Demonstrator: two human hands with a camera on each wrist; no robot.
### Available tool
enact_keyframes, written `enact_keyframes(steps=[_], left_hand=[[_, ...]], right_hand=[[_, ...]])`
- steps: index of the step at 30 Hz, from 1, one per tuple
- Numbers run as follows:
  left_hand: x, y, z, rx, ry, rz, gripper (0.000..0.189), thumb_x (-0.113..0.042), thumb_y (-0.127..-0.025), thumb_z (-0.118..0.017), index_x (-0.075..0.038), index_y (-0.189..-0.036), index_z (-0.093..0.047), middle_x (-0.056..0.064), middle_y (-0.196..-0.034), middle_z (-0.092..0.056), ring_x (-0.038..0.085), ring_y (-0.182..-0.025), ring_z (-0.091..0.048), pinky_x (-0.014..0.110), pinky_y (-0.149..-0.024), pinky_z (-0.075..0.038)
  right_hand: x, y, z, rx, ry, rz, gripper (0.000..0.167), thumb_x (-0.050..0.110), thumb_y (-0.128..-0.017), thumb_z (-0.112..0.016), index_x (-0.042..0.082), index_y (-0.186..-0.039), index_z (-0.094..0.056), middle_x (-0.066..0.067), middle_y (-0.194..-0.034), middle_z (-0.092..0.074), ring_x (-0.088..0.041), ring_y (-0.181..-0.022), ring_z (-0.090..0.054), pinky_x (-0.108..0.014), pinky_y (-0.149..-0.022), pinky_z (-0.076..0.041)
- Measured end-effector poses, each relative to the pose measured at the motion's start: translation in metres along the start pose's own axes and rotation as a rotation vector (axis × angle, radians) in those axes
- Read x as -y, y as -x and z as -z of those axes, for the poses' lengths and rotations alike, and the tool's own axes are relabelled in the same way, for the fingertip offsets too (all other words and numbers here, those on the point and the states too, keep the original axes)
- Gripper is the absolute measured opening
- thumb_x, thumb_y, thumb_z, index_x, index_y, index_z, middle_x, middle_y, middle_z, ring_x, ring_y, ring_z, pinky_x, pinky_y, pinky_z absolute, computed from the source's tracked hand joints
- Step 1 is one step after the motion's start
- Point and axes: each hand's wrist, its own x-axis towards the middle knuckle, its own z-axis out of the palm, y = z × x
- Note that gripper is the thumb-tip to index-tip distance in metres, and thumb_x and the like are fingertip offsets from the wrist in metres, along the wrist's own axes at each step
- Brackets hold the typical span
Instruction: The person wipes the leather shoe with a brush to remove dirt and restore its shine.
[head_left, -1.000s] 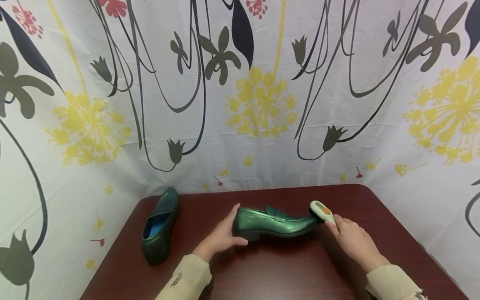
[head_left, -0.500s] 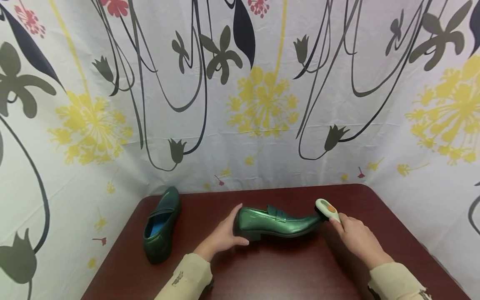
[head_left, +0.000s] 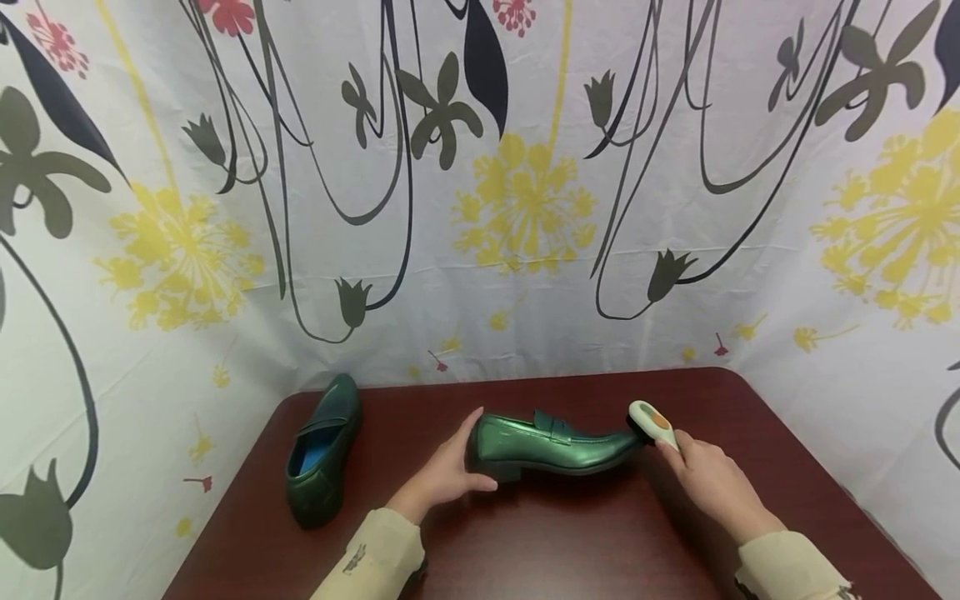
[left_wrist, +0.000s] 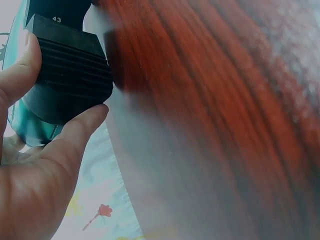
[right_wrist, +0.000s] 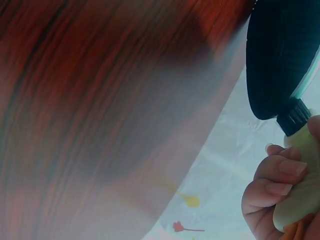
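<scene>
My left hand grips a shiny green loafer by its heel end, the thumb against the black heel, which fills the upper left of the left wrist view. The loafer lies sideways to me, toe to the right, and seems raised off the table. In my right hand is a brush with a pale green handle and an orange patch. Its dark bristles touch the toe tip, and my fingers curl round the handle. The loafer's sole shows dark in the right wrist view.
A second green loafer with a blue insole stands on the left side of the dark red-brown table. White flower-printed fabric hangs behind the table and along both sides.
The brush and my right hand have moved slightly right at the toe tip, then a touch back left and down. My left hand and the held loafer stay nearly still.
</scene>
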Motion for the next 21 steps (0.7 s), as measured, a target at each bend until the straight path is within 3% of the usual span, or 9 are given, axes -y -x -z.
enact_keyframes(steps=[9,21], left_hand=[[0.003,0.003,0.000,-0.024,0.001,-0.031,0.116,-0.030,-0.077,-0.090,-0.030,-0.162,-0.012,0.015,-0.150,-0.049,0.034,-0.135,-0.051,0.058,-0.107,-0.043],[0.002,0.002,-0.001,-0.038,-0.011,-0.051,0.117,-0.028,-0.077,-0.090,-0.025,-0.163,-0.011,0.015,-0.159,-0.039,0.035,-0.142,-0.044,0.059,-0.112,-0.039]], right_hand=[[0.008,0.008,-0.007,-0.039,-0.008,0.005,0.042,0.046,-0.108,-0.039,0.007,-0.099,-0.051,-0.003,-0.070,-0.047,-0.023,-0.067,-0.048,-0.041,-0.058,-0.039],[0.017,0.014,-0.012,-0.079,0.008,0.013,0.042,0.042,-0.108,-0.044,0.002,-0.107,-0.054,-0.008,-0.074,-0.054,-0.025,-0.065,-0.053,-0.044,-0.055,-0.041]])
